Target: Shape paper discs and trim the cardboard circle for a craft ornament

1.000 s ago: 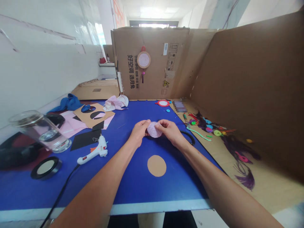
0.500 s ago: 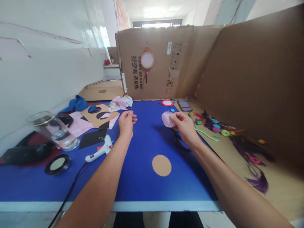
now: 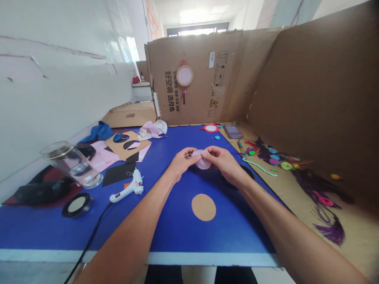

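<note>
Where the blue table (image 3: 174,242) ends nearest the wearer, its pale front edge crosses the foreground. Lying flat on the table between the forearms: one plain cardboard disc (image 3: 204,207), tan, round, untouched.

Just beyond it: left hand (image 3: 184,163) and right hand (image 3: 222,161), brought together, both gripping one lilac disc (image 3: 203,162). Thumbs are on the near face of the lilac disc; the other fingers are partly hidden behind it. The piece is held above the table, beyond the cardboard disc. By the right wrist, partly covered: a black curved object (image 3: 247,172).

To the left: a round black-rimmed container (image 3: 77,204); a white glue gun (image 3: 130,188) with its black cable (image 3: 94,232) running over the front edge; a clear glass jar (image 3: 85,173); a black card (image 3: 117,174).

To the right, on brown board (image 3: 291,191): a purple tassel (image 3: 333,232), a pink spool (image 3: 324,199), a light-green strip (image 3: 262,168), other small coloured pieces.

Further off: pink sheets (image 3: 103,156), a cardboard sheet with two round holes (image 3: 118,147), blue cloth (image 3: 100,131), crumpled pink fabric (image 3: 150,130), a blue button (image 3: 217,137), a red-rimmed white disc (image 3: 211,128).

Farthest: an upright cardboard panel (image 3: 233,85), bearing one hanging round ornament (image 3: 184,75), red loop above, dark tassel below.
</note>
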A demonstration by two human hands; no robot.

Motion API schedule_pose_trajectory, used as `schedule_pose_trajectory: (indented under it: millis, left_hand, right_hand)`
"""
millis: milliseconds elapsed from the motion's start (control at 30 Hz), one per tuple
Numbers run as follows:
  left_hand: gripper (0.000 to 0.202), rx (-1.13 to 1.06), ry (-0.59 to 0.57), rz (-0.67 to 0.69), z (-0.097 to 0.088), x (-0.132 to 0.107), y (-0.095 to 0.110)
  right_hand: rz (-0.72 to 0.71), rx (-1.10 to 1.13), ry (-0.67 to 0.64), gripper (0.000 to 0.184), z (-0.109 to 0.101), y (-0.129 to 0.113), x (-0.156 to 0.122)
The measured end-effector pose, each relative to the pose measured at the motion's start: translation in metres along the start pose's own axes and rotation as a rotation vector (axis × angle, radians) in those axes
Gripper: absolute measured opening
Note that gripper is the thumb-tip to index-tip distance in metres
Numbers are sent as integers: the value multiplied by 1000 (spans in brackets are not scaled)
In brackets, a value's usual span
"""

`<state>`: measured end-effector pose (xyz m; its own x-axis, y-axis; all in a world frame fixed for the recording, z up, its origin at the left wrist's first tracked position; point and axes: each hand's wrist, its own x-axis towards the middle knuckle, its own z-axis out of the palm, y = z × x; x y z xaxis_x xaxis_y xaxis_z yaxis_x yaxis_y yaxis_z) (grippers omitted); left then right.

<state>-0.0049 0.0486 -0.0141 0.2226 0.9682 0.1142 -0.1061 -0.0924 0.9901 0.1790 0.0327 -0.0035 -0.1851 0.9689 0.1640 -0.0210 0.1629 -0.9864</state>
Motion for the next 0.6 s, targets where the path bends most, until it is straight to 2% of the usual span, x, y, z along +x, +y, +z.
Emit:
schedule_pose_trajectory:
  millis: [67,133,200,300,367,433,533,600]
  left_hand:
    - [35,-7,-39,-55,-1,-1,0]
    - [35,-6,-46,-126,-5,-2,3]
    - [35,26,-78,-206,-11,-3,7]
    - [32,175,-202,-362,-18,-5,14]
    - [25,340,-248,-394,-21,-6,17]
    - [17,572,-240,-361,-23,-7,18]
    - [10,1001,-138,-263,-26,-5,21]
    - [10,1208,-53,-224,-28,-2,22]
  right_hand:
    - [11,-30,-56,42,0,0,0]
    - [-5,-118,-34,37,-6,2,3]
    - [-59,-294,77,28,-18,3,7]
    - [-112,-686,227,14,-37,7,11]
    - [-87,-928,245,10,-44,9,11]
    - [-45,-1118,224,11,-43,13,8]
    - [-14,-1318,199,21,-35,16,2]
    - [8,-1403,197,27,-31,16,0]
